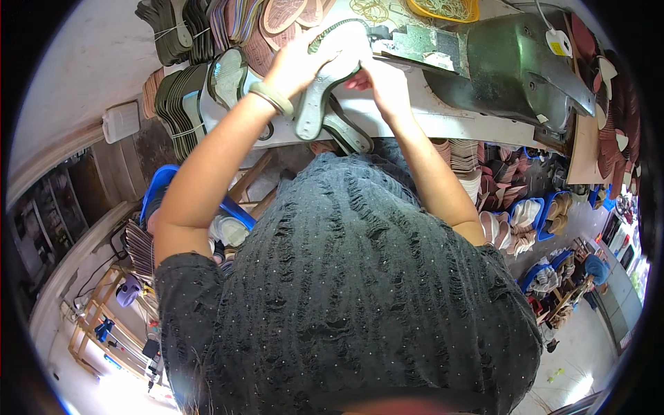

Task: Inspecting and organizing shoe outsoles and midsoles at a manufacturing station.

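Observation:
My left hand [296, 66] is closed on the left side of a pale grey shoe sole [311, 111], whose wide end is bright under a lamp. That wide end, edged with a dark ridged border, lies beside the metal head plate of a dark green sewing machine [494, 66]. At the sole's right edge my right hand [384, 84] has its fingers curled in against it, partly in shadow. Under the held sole, another grey sole [349, 135] sticks out over the front edge of the white worktable [443, 124].
Bundles of dark soles [181, 104] and reddish-brown soles [283, 17] crowd the table's left side. A yellow basket [446, 8] of thin cords stands at the back. Blue bins [529, 214] with shoe parts are at lower right, and a blue basket [160, 183] is by my left elbow.

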Available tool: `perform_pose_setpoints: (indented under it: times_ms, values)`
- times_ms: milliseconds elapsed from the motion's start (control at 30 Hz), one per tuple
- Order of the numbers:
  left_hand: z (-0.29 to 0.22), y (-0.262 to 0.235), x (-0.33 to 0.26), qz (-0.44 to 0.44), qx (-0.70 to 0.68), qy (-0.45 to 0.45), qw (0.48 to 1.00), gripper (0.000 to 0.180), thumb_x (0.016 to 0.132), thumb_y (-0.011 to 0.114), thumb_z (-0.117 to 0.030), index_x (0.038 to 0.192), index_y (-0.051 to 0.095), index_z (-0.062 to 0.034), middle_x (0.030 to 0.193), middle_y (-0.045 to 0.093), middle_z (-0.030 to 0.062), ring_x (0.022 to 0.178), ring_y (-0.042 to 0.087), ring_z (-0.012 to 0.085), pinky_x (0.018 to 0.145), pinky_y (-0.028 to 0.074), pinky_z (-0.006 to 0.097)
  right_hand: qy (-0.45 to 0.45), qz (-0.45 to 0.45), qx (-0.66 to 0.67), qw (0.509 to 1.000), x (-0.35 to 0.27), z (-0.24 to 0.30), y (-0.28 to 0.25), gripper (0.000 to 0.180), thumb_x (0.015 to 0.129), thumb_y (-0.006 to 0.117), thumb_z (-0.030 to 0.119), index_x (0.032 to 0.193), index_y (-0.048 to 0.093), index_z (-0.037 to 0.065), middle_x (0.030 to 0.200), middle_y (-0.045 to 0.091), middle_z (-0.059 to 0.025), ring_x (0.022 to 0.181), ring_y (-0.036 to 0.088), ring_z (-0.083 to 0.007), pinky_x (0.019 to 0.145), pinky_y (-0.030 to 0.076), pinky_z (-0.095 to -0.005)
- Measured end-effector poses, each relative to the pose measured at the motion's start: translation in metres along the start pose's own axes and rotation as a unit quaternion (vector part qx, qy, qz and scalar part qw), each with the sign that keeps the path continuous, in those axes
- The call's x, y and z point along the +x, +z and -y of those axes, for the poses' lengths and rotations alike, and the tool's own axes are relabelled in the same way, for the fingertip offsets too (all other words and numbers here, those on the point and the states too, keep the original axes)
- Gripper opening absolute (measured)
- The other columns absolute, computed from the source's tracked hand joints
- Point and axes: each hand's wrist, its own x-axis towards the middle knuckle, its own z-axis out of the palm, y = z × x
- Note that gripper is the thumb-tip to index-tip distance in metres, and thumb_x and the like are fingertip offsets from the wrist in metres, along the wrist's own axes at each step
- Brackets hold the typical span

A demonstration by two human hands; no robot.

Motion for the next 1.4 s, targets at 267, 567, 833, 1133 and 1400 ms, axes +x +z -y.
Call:
perform_pose_setpoints:
  times_ms: [267,567,833,1133,1400]
  values:
    - [-0.005,0.035,-0.004,-0.171,0.020,-0.017,0.985,0.057,0.078,0.070,-0.030,0.124,0.052,-0.0029,0.110,0.063,0.0161,0.102,0.061,0.0243,0.089,0.046,0.033,0.003,0.058,-0.001,0.998,-0.025,-0.037,-0.008,0.017,0.087,0.062,0.017,0.082,0.058,0.002,0.073,0.052,0.0052,0.070,0.044,-0.0040,0.064,0.040,-0.0207]
    - [-0.006,0.036,-0.014,-0.227,-0.052,-0.057,0.971,0.049,0.077,0.071,-0.020,0.115,0.049,0.0022,0.097,0.063,0.0148,0.088,0.063,0.0226,0.078,0.050,0.033,0.023,0.108,-0.084,0.990,-0.024,0.000,-0.017,0.020,0.087,0.062,0.020,0.089,0.063,0.000,0.079,0.062,0.0011,0.072,0.050,-0.0053,0.067,0.044,-0.0218]
    - [-0.029,-0.008,-0.077,-0.134,-0.392,0.027,0.910,0.036,0.089,0.061,-0.013,0.116,0.045,0.0044,0.106,0.058,0.0084,0.094,0.055,0.0120,0.083,0.045,0.025,0.100,0.182,0.274,0.939,-0.017,0.034,0.013,0.040,0.096,0.047,0.036,0.111,0.059,0.001,0.107,0.061,-0.0064,0.103,0.055,-0.0178,0.092,0.043,-0.0349]
    - [-0.053,0.004,-0.100,-0.294,-0.119,0.087,0.944,0.038,0.085,0.064,-0.010,0.114,0.043,0.0029,0.095,0.063,0.0154,0.085,0.063,0.0202,0.075,0.050,0.031,-0.022,0.044,0.116,0.992,-0.028,0.046,0.051,0.028,0.095,0.047,0.020,0.110,0.059,-0.001,0.099,0.065,-0.0119,0.086,0.062,-0.0241,0.078,0.048,-0.0328]
    - [-0.035,0.006,-0.105,-0.293,-0.141,0.045,0.945,0.037,0.086,0.063,-0.010,0.116,0.045,0.0032,0.102,0.059,0.0106,0.092,0.057,0.0143,0.082,0.047,0.028,-0.371,0.034,-0.401,0.837,-0.021,0.034,0.037,0.029,0.092,0.047,0.016,0.115,0.056,0.000,0.100,0.061,-0.0207,0.085,0.060,-0.0331,0.075,0.048,-0.0345]
